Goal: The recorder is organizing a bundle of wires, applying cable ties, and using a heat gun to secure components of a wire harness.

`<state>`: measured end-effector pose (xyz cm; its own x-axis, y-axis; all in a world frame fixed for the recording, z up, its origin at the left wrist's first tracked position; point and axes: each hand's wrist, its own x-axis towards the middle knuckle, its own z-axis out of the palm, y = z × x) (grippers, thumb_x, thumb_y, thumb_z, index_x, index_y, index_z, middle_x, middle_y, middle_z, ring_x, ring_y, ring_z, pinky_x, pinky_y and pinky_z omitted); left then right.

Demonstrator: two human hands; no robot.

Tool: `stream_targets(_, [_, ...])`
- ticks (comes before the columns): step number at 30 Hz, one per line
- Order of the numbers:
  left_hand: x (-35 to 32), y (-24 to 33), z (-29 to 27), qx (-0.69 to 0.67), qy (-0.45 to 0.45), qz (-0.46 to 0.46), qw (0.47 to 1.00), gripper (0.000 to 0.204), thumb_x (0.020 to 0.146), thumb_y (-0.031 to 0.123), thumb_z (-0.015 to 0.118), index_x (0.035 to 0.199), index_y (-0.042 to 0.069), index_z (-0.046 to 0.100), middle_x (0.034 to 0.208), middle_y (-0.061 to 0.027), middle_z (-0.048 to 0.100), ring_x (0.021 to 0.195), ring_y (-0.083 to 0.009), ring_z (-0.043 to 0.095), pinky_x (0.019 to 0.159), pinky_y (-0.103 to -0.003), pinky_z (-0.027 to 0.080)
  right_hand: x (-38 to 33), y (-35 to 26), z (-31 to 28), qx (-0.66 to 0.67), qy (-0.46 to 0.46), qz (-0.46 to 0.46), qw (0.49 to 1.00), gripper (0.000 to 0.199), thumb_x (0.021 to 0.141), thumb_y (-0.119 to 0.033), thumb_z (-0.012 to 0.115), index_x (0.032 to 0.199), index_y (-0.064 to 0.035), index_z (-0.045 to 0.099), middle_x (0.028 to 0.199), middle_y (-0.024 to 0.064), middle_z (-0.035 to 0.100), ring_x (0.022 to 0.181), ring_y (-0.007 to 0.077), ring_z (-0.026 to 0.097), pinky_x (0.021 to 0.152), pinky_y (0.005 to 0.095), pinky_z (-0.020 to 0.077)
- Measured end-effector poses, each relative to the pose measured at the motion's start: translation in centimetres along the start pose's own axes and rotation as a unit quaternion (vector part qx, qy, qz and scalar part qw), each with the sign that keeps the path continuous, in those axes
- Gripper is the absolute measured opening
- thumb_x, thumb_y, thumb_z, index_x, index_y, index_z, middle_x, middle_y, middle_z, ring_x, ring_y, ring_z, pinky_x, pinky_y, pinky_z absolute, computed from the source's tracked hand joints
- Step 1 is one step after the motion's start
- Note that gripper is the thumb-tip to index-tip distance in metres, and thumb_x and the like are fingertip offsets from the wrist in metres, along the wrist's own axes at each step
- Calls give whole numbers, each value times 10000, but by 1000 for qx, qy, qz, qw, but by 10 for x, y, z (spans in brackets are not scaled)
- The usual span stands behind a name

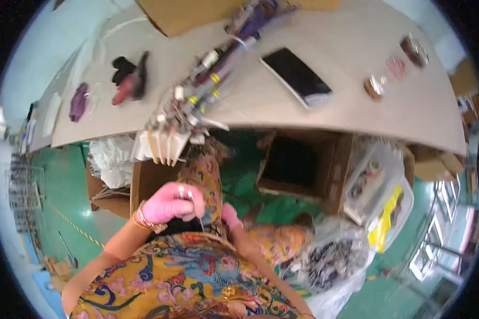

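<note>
My left hand [171,204], in a pink glove with bracelets at the wrist, is closed over my lap, fingers curled. A thin light strip [201,223] runs down from its fingertips; its exact kind does not show. My right hand [231,217], also gloved in pink, is low beside my thigh, its fingers mostly hidden. Just ahead of both hands, a bundled wire harness [197,87] with white, grey and yellow connectors lies across the table. Its near end, with white comb-like pieces [162,144], hangs over the table's front edge.
On the table [250,109] lie a dark-screened phone [297,75], tape rolls [374,87], and black and red cloths [126,84]. Below stand an open cardboard box [295,159], a carton with white plastic [112,159], and a clear bag of dark pieces [332,260].
</note>
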<state>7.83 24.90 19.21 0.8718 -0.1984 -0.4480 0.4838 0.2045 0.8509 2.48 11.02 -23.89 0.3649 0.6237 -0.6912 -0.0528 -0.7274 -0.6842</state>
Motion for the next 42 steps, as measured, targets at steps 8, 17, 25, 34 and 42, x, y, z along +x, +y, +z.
stream_targets(8, [3,-64,-31,-4,-88,88,992,255,834,235,609,718,10,585,590,-57,519,458,-112,413,425,-244,294,20,5,-12,-62,84,-8,995,361,823,-331,541,884,-8,691,943,233,662,895,400,640,768,460,524])
stream_targets(17, [-42,-86,-71,-99,-112,227,962,167,877,186,573,801,41,540,595,6,424,429,-58,308,393,-229,215,-64,-29,-48,-46,363,26,930,359,838,-377,559,901,-42,671,914,198,661,892,380,620,782,455,497])
stream_targets(25, [-59,-83,-86,-114,-15,312,943,268,864,302,633,870,43,564,578,28,422,444,-58,343,425,-215,264,-180,-171,-100,215,439,-229,842,167,886,-126,604,966,9,659,887,51,671,844,106,600,766,246,463])
stream_targets(34, [-58,-21,-96,-137,-18,395,908,412,903,457,565,730,97,464,597,16,399,420,-62,319,422,-225,270,-235,-299,-186,256,516,-372,728,189,916,-77,484,978,30,627,874,83,640,783,152,589,753,279,470])
stream_targets(42, [-19,60,-168,34,153,390,907,380,954,300,407,664,73,504,556,22,406,463,-76,314,460,-226,222,-186,-330,-301,-343,643,-199,655,233,894,-199,576,1053,-33,613,939,134,648,877,347,588,811,415,475])
